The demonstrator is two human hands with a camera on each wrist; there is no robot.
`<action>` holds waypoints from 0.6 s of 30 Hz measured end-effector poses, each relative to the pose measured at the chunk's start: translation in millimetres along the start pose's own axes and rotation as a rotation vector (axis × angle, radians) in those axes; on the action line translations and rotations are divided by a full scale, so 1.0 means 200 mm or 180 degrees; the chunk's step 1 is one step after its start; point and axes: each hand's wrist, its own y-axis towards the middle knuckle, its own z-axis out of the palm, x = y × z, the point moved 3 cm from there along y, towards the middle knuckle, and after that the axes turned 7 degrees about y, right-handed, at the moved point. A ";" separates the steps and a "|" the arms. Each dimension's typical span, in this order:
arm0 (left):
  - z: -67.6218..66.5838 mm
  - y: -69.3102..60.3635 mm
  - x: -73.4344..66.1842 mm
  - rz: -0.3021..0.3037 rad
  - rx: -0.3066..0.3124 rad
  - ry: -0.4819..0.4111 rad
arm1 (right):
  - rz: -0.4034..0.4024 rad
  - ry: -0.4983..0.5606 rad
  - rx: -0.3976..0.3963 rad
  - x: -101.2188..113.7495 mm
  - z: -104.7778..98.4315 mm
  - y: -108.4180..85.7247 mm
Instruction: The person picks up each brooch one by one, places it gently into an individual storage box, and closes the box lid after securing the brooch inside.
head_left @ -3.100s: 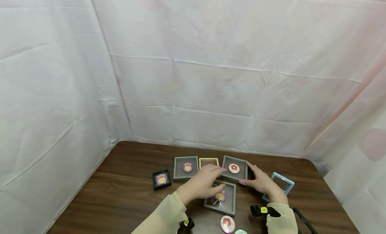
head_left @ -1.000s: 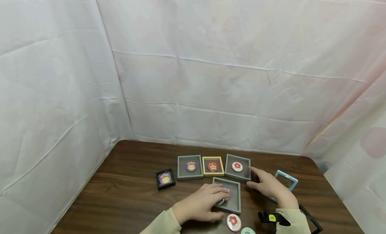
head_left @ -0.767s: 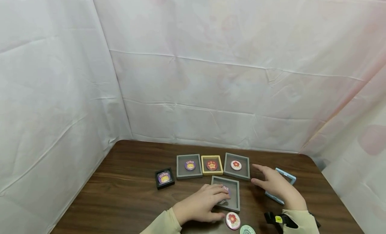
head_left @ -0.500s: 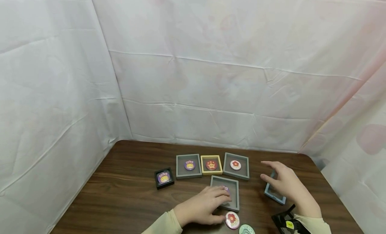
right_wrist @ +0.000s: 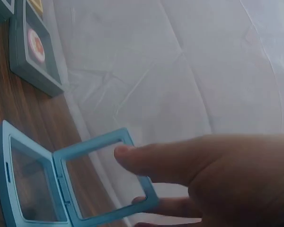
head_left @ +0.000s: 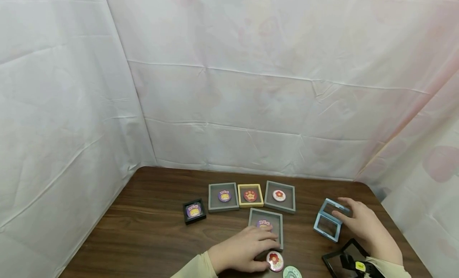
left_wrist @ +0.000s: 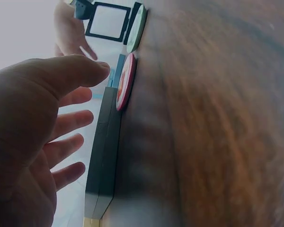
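My left hand (head_left: 247, 248) lies with relaxed fingers over the near left part of a grey display frame (head_left: 281, 230), partly covering a purple cartoon badge (head_left: 264, 223) in it. Near its thumb is a red-flower badge (head_left: 275, 261), with a mint-green badge (head_left: 292, 272) beyond. In the left wrist view the fingers are spread and hold nothing. At the right, my right hand (head_left: 369, 228) pinches one panel of a light blue hinged display frame (head_left: 327, 226), unfolded at its hinge. The right wrist view shows the thumb before this panel's edge and a finger behind it.
At the back stand a grey frame (head_left: 224, 209) with a purple badge, a yellow frame (head_left: 250, 204) with a red badge, and a grey frame (head_left: 280, 207) with a flower badge. A small black frame (head_left: 195, 220) is at left; another black frame (head_left: 360, 247) lies by my right wrist.
My right hand has moved right from beside the back grey frame to the blue frame and taken hold of its panel. My left hand first came nearer, then stayed over the front grey frame.
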 end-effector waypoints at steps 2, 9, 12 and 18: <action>0.00 0.00 -0.01 -0.0007 0.0045 -0.0025 | 0.0083 0.0020 0.0123 -0.03 0.01 0.00; 0.01 0.00 -0.02 0.0049 0.0089 0.0002 | 0.0214 0.0241 0.0343 -0.09 0.02 -0.01; 0.01 -0.01 -0.02 0.0057 0.0078 0.0001 | 0.0172 0.0236 0.0325 -0.09 0.03 0.00; 0.02 -0.01 -0.02 0.0049 0.0080 0.0043 | -0.0021 0.0239 0.0259 -0.03 0.05 0.01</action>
